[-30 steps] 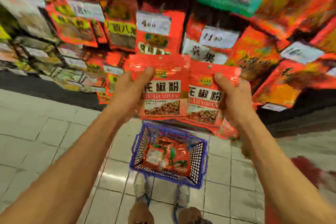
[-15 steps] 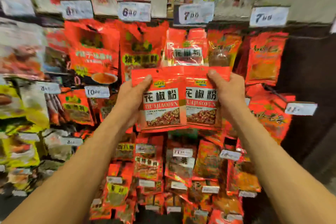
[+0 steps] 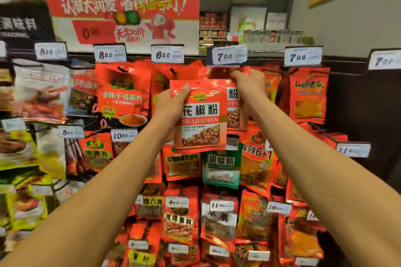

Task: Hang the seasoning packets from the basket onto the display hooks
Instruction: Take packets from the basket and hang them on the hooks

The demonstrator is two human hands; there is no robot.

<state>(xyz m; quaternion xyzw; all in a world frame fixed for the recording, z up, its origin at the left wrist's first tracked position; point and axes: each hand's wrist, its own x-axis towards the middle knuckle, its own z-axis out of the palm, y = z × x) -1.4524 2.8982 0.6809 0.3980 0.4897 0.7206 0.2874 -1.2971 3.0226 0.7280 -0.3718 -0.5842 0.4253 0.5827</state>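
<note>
Both forearms extend up toward the rack. The left hand grips a red seasoning packet by its upper left corner, thumb pressed on the front face, holding it upright in front of the display. The right hand pinches the top edge of a second red packet, which sits partly behind the first and reaches higher, directly under the 7.00 price tag. Behind them, hanging packets fill the display rack; a green packet hangs just below. A red promotional sign stands above.
</note>
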